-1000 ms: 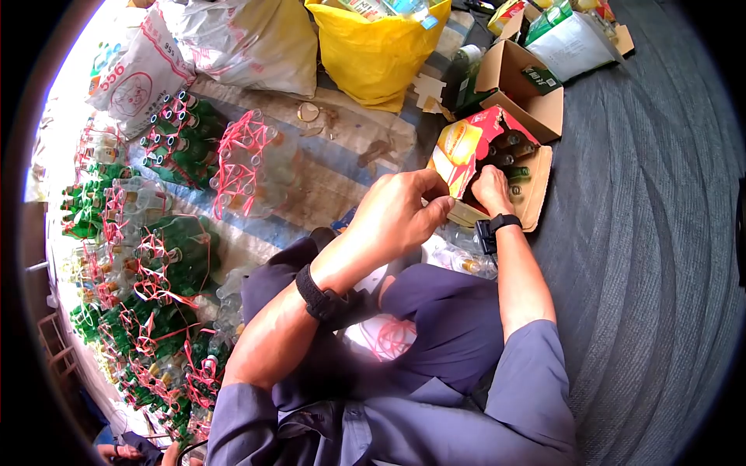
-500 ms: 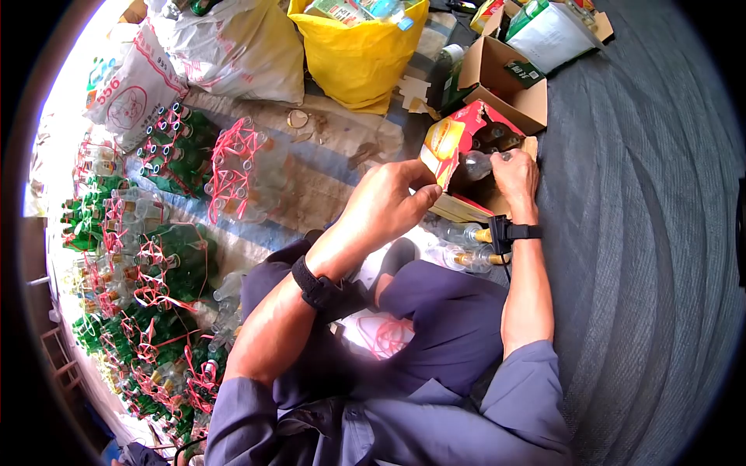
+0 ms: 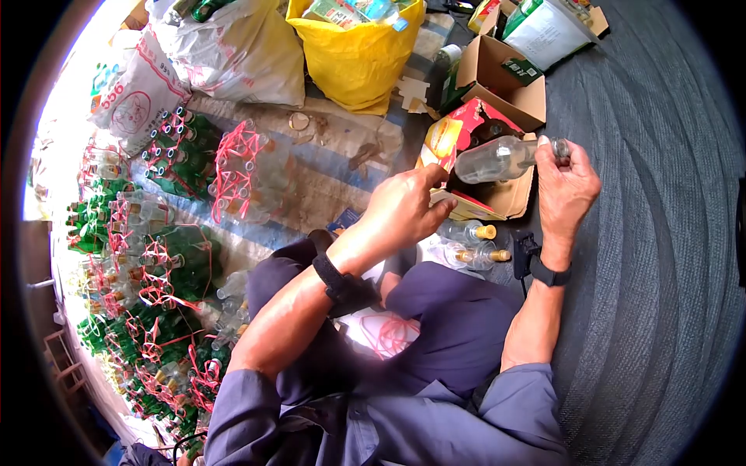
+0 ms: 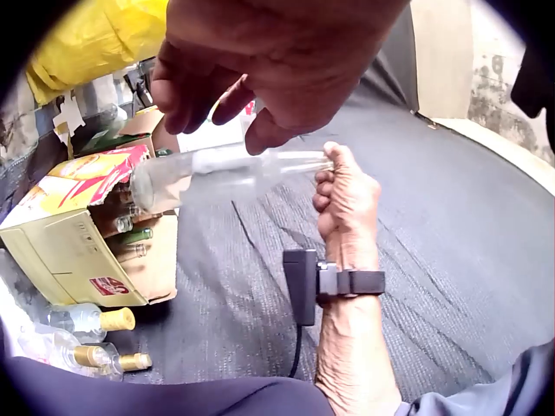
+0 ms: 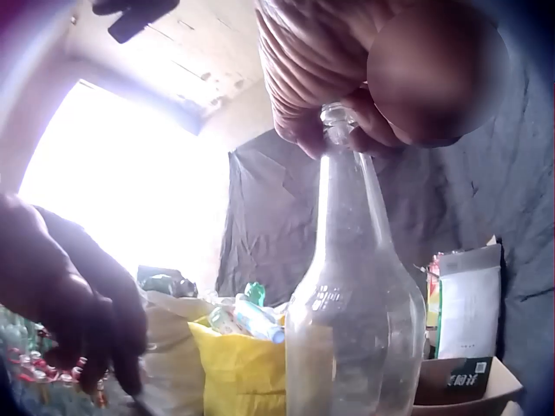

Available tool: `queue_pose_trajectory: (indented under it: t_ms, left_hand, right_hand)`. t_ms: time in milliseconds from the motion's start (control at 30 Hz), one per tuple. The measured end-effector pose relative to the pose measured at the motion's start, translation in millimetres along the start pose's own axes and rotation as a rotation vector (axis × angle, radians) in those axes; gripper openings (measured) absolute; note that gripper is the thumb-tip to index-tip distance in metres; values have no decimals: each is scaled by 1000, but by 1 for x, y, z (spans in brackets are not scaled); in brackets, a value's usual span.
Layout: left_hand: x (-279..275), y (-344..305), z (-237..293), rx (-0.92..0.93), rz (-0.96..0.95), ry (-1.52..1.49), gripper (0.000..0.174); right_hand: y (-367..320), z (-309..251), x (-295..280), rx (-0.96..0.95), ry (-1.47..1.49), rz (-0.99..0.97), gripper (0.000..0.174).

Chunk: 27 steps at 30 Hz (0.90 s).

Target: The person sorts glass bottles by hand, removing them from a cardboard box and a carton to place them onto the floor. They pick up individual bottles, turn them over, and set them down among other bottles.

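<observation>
A clear glass bottle (image 3: 493, 161) lies nearly level above the mouth of a red and yellow carton (image 3: 443, 138). My right hand (image 3: 567, 186) pinches it by the neck, near the lip, as the right wrist view shows close up. Loosely bent, the fingers of my left hand (image 3: 400, 208) hover by the carton's near corner and hold nothing. Inside the carton, brown and green bottle necks (image 4: 134, 236) show in the left wrist view. Clear bottles with yellow-gold caps (image 3: 470, 231) lie between the carton and my knee.
An open brown box (image 3: 505, 78) stands behind the carton. Farther back are a yellow bag (image 3: 350, 62) of plastic bottles and a white sack (image 3: 241, 54). Bundles of green bottles (image 3: 183, 147) tied with pink string line the left side. Dark mesh sheeting (image 3: 653, 233) covers the right.
My right hand has come out of the carton, drawing the clear bottle out by its neck and moving right. The left hand has stayed near the carton's corner.
</observation>
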<state>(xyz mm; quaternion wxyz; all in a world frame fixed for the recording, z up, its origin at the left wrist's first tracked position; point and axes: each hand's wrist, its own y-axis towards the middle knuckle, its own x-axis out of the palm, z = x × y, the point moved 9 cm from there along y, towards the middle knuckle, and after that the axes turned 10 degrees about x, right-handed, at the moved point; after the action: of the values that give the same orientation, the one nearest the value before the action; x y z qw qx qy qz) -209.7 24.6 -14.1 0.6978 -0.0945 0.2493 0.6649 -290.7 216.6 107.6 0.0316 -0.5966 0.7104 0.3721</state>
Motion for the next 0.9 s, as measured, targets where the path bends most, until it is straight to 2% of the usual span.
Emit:
queue_pose_trajectory:
  t_ms: [67, 100, 200, 267, 333, 467, 500, 533, 667, 733, 833, 900]
  left_hand:
    - [-1, 0, 7, 102, 60, 80, 48]
    - [-3, 0, 13, 179, 94, 92, 59]
    - [-9, -3, 24, 268, 193, 241, 65]
    - [-11, -5, 23, 282, 193, 228, 70]
    - [-3, -5, 8, 140, 29, 82, 74]
    - [5, -15, -2, 27, -6, 26, 76]
    - [13, -20, -11, -76, -77, -3, 76]
    - [21, -26, -21, -179, -147, -32, 76]
    - [19, -38, -37, -309, -92, -191, 71]
    - [14, -39, -42, -329, -49, -235, 71]
    - [18, -45, -50, -423, -61, -432, 73]
    - [18, -48, -55, -403, -50, -390, 75]
  right_hand:
    - [-5, -13, -3, 20, 60, -18, 11]
    - [-7, -15, -3, 49, 115, -35, 11]
    - [-10, -23, -4, 135, 168, -83, 14]
    - [-12, -9, 5, 312, 295, -197, 17]
    - [-13, -8, 12, 358, 362, -228, 19]
    - [-20, 5, 41, 515, 477, -317, 22]
    - [-20, 4, 52, 480, 450, -331, 23]
    - [-22, 17, 62, 523, 362, -414, 24]
    - [-60, 46, 116, 597, 383, -755, 31]
    - [-78, 45, 127, 563, 105, -983, 47]
    - [-94, 46, 142, 561, 176, -1037, 50]
    - [-103, 46, 147, 747, 290, -1129, 44]
